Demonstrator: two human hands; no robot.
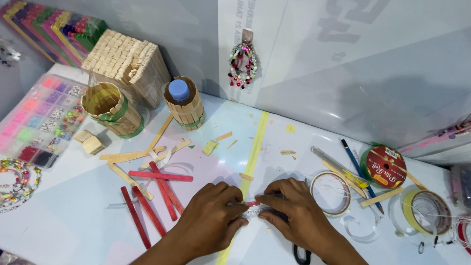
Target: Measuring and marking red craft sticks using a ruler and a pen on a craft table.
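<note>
Landmark: yellow tape line (250, 165) running down the table (73, 221).

Nearest, just right of the line's lower end: black scissor handle (301, 255), mostly hidden under the right forearm.

On the line: left hand (210, 219) and right hand (295, 214) meet, fingertips pinched shut on one red stick (252, 204). Only a short piece of it shows between the fingers; something pale or clear lies under it, too blurred to identify. The stick sits low over the table, right on the line.

Left of the line: loose red sticks (153, 198) and plain wooden sticks (131, 155), crossing each other. Further left, bead box (35, 118); bead bracelets (5, 186) at the table edge, partly cut off.

Right of the line: tape ring (330, 193) just beside the right hand, then red spool (385, 166), yellow tape roll (425, 212); another roll is cut off at the frame edge.

Far, left of the line: stick-clad cup (112, 109), bottle (183, 101) wrapped in sticks, only its blue cap showing, stick house (128, 64). Bead ornament (242, 64) hangs on the wall.
</note>
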